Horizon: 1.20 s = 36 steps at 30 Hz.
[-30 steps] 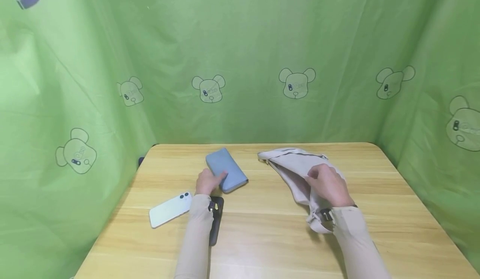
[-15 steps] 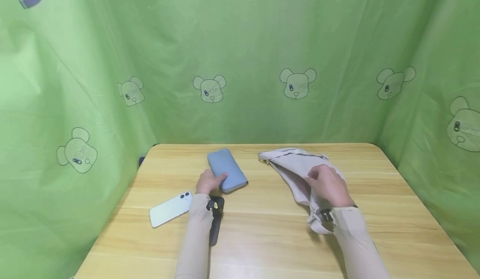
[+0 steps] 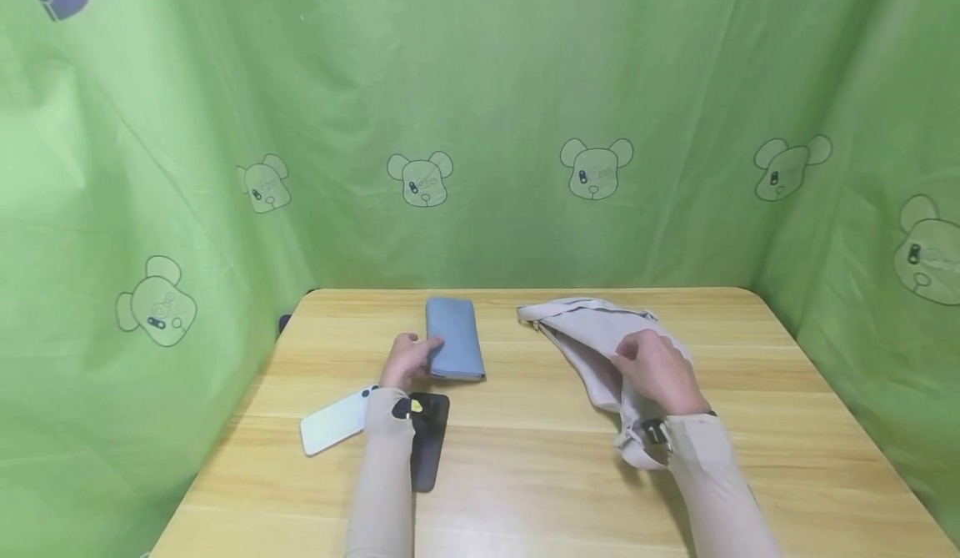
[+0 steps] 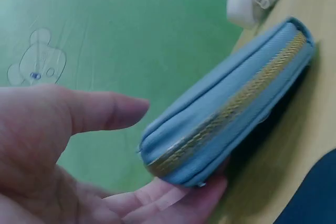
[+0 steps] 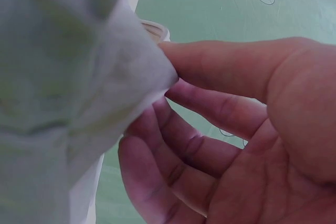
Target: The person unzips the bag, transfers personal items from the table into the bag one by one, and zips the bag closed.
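Note:
A blue zip-around wallet (image 3: 455, 337) is at the back of the table, left of centre. My left hand (image 3: 407, 359) holds its near left edge. In the left wrist view, the wallet's gold zip (image 4: 231, 111) faces the palm; the fingers (image 4: 184, 200) reach under it and the thumb extends along the upper side. My right hand (image 3: 660, 372) pinches the edge of a pale grey cloth bag (image 3: 592, 324) between thumb and fingertips, keeping its mouth raised. The right wrist view shows the pinched fabric (image 5: 126, 61) close up.
A white phone (image 3: 333, 422) lies left of the left forearm, partly covered by the sleeve. Beside the same forearm lies a dark phone-like slab (image 3: 430, 445). Green curtains (image 3: 495, 233) with bear prints surround the wooden table (image 3: 540, 491).
The wallet has turned from a slant to nearly straight, its far end swinging right. My left hand has shifted slightly left and turned with it. My right hand and the bag stay put.

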Motion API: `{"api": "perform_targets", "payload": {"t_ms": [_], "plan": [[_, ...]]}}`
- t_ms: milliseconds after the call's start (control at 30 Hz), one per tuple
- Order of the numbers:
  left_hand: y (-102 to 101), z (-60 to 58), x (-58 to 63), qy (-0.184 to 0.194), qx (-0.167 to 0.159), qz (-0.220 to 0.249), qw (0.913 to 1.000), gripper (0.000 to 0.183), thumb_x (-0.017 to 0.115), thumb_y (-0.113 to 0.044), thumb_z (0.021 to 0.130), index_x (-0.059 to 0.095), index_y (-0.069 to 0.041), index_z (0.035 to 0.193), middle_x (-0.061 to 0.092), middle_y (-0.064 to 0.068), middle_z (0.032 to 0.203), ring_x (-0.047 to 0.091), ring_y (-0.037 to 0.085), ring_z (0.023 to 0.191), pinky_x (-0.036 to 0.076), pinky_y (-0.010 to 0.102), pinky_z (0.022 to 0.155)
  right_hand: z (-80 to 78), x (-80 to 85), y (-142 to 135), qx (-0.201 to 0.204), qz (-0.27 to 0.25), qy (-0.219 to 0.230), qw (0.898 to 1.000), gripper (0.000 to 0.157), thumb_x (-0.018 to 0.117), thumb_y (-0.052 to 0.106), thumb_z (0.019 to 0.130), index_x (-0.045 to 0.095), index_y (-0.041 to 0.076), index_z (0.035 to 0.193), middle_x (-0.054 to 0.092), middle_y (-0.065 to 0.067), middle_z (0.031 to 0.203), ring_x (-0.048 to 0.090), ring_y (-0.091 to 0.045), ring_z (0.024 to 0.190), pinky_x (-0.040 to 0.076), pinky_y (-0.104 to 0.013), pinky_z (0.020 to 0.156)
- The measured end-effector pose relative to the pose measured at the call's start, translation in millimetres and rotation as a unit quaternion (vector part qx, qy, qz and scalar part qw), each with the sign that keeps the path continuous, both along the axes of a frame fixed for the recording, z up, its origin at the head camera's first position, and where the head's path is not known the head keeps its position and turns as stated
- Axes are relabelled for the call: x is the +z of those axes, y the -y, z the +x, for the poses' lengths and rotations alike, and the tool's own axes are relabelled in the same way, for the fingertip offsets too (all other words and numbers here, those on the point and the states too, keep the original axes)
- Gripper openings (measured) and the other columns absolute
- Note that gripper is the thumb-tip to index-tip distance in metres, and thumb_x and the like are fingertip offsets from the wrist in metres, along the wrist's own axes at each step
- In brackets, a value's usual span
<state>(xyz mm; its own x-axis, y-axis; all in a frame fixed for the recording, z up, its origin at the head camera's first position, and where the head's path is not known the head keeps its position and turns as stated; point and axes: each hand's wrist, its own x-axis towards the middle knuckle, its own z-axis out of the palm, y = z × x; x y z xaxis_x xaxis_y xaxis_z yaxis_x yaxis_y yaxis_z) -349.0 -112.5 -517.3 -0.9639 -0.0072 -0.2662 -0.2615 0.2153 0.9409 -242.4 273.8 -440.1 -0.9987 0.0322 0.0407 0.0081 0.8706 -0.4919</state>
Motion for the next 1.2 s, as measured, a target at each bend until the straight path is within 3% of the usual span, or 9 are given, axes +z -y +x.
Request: {"api": "perform_targets", "payload": {"t_ms": [167, 333, 533, 733, 967, 1200], "plan": [[4.7, -1.0, -1.2, 0.022, -0.039, 0.065, 0.9969, 0.058, 0.066, -0.021, 0.099, 0.049, 0.017, 0.14, 0.065, 0.033, 0.13, 0.075, 0.035, 0.104, 0.064, 0.04, 0.091, 0.3, 0.5, -0.3, 0.002, 0.001, -0.002, 1.0, 0.023, 0.07, 0.02, 0.092, 0.076, 0.004, 0.106, 0.075, -0.024, 0.112, 0.069, -0.038, 0.092, 0.055, -0.056, 0.076], [8.2, -1.8, -0.6, 0.019, -0.061, 0.075, 0.9951, 0.066, 0.065, -0.021, 0.098, 0.04, 0.016, 0.146, 0.066, 0.031, 0.127, 0.075, 0.03, 0.097, 0.065, 0.039, 0.088, 0.3, 0.5, -0.4, 0.003, 0.001, 0.001, 1.0, 0.023, 0.07, 0.02, 0.092, 0.076, 0.004, 0.106, 0.075, -0.024, 0.112, 0.069, -0.037, 0.092, 0.055, -0.056, 0.076], [6.5, -5.1, -4.3, 0.031, -0.058, 0.076, 0.9949, 0.068, 0.066, -0.022, 0.097, 0.039, 0.009, 0.151, 0.066, 0.027, 0.125, 0.071, 0.021, 0.088, 0.064, 0.035, 0.085, -0.3, -0.2, -0.6, 0.002, -0.001, 0.006, 1.0, 0.023, 0.07, 0.021, 0.092, 0.076, 0.003, 0.106, 0.075, -0.023, 0.111, 0.069, -0.035, 0.09, 0.054, -0.053, 0.075], [3.3, -5.1, -2.9, 0.023, -0.055, 0.092, 0.994, 0.062, 0.066, -0.021, 0.096, 0.045, 0.009, 0.146, 0.066, 0.027, 0.128, 0.072, 0.017, 0.084, 0.065, 0.034, 0.084, 0.1, 1.1, 0.6, 0.003, -0.003, 0.014, 1.0, 0.025, 0.071, 0.02, 0.092, 0.075, 0.002, 0.108, 0.075, -0.024, 0.112, 0.069, -0.034, 0.09, 0.055, -0.052, 0.075], [1.1, -6.2, -1.4, 0.023, -0.062, 0.116, 0.991, 0.05, 0.063, -0.019, 0.097, 0.054, 0.008, 0.137, 0.074, 0.01, 0.101, 0.073, 0.014, 0.076, 0.064, 0.027, 0.074, -0.5, 0.9, 0.4, -0.002, 0.0, 0.017, 1.0, 0.025, 0.071, 0.021, 0.093, 0.075, 0.002, 0.109, 0.075, -0.024, 0.112, 0.069, -0.034, 0.09, 0.054, -0.053, 0.075], [-2.4, -5.6, 3.7, 0.02, -0.081, 0.126, 0.9886, 0.053, 0.063, -0.021, 0.096, 0.054, 0.008, 0.139, 0.075, 0.006, 0.097, 0.073, 0.012, 0.075, 0.06, 0.021, 0.068, 0.2, 1.6, 1.0, -0.006, 0.005, 0.014, 1.0, 0.025, 0.069, 0.021, 0.093, 0.075, 0.002, 0.108, 0.074, -0.024, 0.112, 0.068, -0.037, 0.092, 0.054, -0.058, 0.077]]}}
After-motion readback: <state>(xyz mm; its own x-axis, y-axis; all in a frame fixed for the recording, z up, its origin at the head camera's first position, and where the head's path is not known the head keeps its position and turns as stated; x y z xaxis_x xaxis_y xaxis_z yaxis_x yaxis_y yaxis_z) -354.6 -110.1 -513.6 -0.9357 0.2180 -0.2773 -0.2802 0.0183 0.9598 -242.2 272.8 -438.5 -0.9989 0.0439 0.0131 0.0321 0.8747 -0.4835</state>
